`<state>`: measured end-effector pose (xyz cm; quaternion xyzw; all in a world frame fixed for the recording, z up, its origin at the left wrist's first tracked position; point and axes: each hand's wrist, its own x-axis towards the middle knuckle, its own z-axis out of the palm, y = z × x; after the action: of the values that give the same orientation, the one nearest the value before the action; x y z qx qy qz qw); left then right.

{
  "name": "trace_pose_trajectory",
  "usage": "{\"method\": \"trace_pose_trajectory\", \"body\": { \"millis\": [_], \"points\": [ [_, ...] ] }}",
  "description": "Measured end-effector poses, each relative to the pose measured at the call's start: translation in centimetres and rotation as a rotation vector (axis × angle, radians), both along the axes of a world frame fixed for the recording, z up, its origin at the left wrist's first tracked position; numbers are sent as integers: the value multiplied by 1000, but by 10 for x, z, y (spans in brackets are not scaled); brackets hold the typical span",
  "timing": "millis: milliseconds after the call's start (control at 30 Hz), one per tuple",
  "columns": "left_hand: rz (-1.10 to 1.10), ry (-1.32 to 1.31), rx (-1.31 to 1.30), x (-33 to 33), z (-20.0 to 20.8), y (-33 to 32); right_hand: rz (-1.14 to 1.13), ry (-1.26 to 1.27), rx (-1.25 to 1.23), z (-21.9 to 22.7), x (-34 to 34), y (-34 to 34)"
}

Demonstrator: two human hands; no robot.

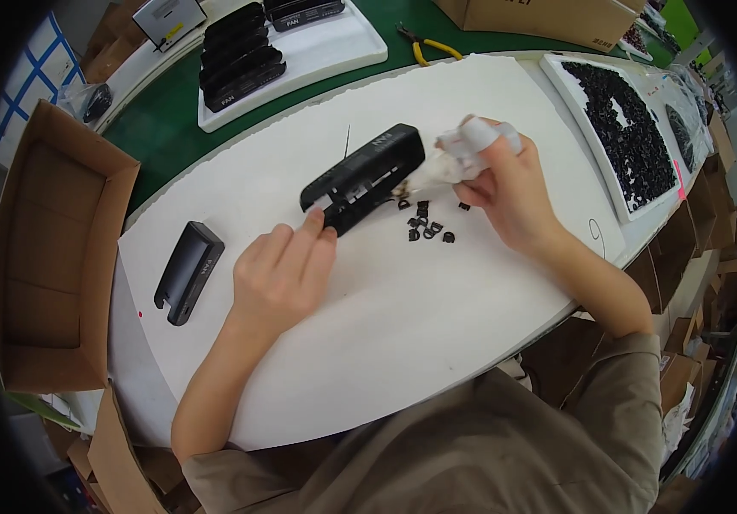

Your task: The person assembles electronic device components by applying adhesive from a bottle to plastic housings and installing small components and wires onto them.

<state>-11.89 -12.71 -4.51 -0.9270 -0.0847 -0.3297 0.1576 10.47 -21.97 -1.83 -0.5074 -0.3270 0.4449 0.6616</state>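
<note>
Currently holding a casing [360, 174] by its near end in the left hand [287, 270]; pinching a white wad [438, 171] in the right hand [510, 184], above clips [414, 234] to its left.

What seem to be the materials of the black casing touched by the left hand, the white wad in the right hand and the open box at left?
Black casing: probably plastic, satin; its highlights are soft and the edges rounded.
White wad: cloth or tissue, matt and crumpled; which, I cannot tell.
Open box: apparently cardboard, brown and matt, with thin, straight-folded walls.
</note>
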Motion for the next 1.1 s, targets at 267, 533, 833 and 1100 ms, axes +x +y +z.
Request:
{"method": "trace_pose_trajectory", "body": {
  "millis": [267, 533, 833, 1100],
  "points": [
    [52, -115, -344, -5, 1, 13, -85, 479, 136, -9, 60, -52],
    [213, -5, -415, 26, 12, 17, 21, 275, 202, -23, 92, -100],
    [45, -101, -1187, 119, 23, 9, -26, 312, 111, -26, 89, -103],
    [-95, -13, -577, 163, 66, 30, -88, 364, 168, -25, 93, -107]
  ]
}}
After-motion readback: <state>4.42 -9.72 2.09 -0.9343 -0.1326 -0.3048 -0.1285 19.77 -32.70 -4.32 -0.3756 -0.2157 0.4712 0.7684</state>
